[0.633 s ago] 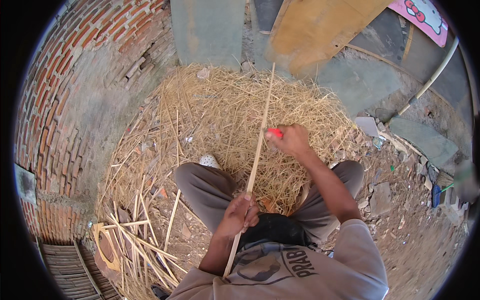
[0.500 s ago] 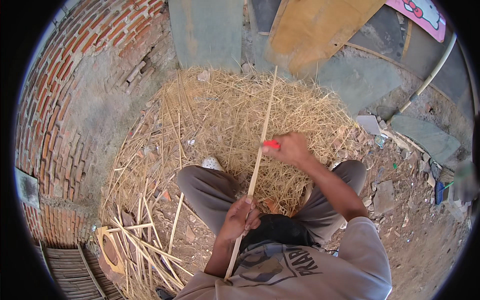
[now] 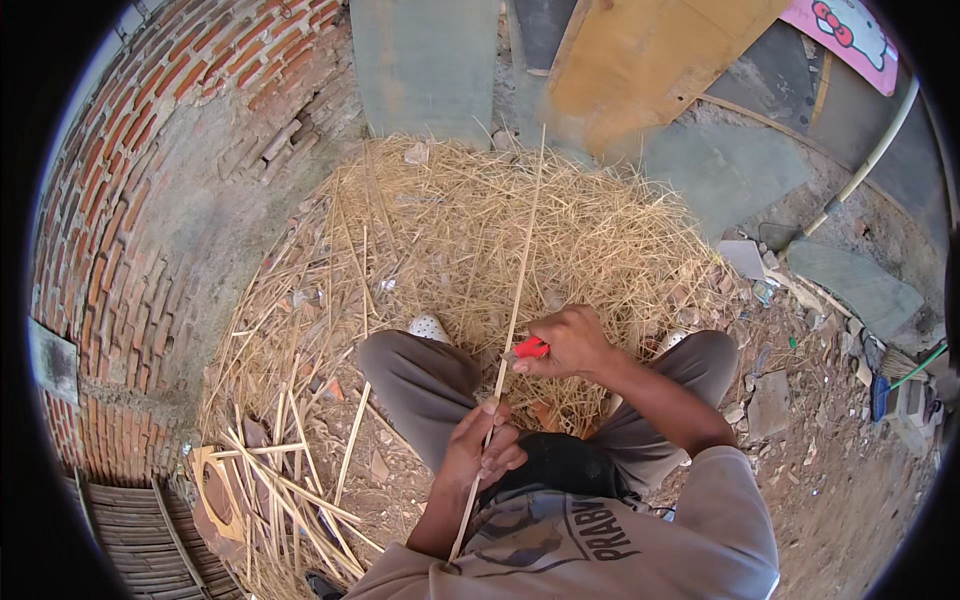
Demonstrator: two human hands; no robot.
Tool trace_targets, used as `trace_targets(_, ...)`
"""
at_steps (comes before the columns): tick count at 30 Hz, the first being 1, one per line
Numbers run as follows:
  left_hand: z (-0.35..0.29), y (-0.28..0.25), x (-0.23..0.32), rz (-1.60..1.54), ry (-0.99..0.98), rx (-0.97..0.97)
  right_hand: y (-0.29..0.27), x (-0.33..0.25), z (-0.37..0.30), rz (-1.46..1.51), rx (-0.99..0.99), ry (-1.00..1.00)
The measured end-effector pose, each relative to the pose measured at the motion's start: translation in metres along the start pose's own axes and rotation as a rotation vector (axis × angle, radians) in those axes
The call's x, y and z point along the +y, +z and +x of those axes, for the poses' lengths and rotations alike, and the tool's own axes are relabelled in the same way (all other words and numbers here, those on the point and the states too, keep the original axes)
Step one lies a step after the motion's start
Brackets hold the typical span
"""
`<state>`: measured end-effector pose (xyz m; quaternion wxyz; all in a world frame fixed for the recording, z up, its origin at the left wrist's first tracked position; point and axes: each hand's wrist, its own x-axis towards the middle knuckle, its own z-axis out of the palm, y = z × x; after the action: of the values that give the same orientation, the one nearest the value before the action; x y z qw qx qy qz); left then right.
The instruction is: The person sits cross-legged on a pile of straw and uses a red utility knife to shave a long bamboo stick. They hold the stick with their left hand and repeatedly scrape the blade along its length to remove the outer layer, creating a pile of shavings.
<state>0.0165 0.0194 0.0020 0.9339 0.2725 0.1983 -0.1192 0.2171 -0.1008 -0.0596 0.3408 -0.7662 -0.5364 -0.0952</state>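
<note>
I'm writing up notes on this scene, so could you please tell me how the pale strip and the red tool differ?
The pale strip is long and slender, while only a short piece of the red tool shows. The pale strip is straw-coloured; the visible part of the red tool is mostly bright red. The left hand grips the pale strip, whereas the right hand grips the red tool. Both are held.

Soft, even daylight (shadows faint) shows a brick wall (image 3: 112,235) bent by fisheye distortion.
</note>
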Motion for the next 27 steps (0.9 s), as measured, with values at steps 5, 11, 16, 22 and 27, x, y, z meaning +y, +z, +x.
trace_targets(5,0.005,0.005,-0.007,0.000,0.029,0.039,0.001,0.025,0.007,-0.056,0.024,0.091)
trace_targets(11,-0.001,0.011,-0.011,0.117,0.021,0.050,-0.012,0.075,0.017,-0.218,0.098,0.334)
trace_targets(16,-0.001,0.006,-0.006,0.210,0.062,0.082,0.002,0.022,0.002,-0.122,0.052,0.081)
trace_targets(22,-0.009,0.007,-0.015,0.238,-0.004,-0.019,-0.020,0.082,0.017,-0.193,0.096,0.390)
trace_targets(27,-0.015,0.010,-0.017,0.355,-0.059,-0.065,-0.044,0.136,0.024,-0.160,0.427,0.627)
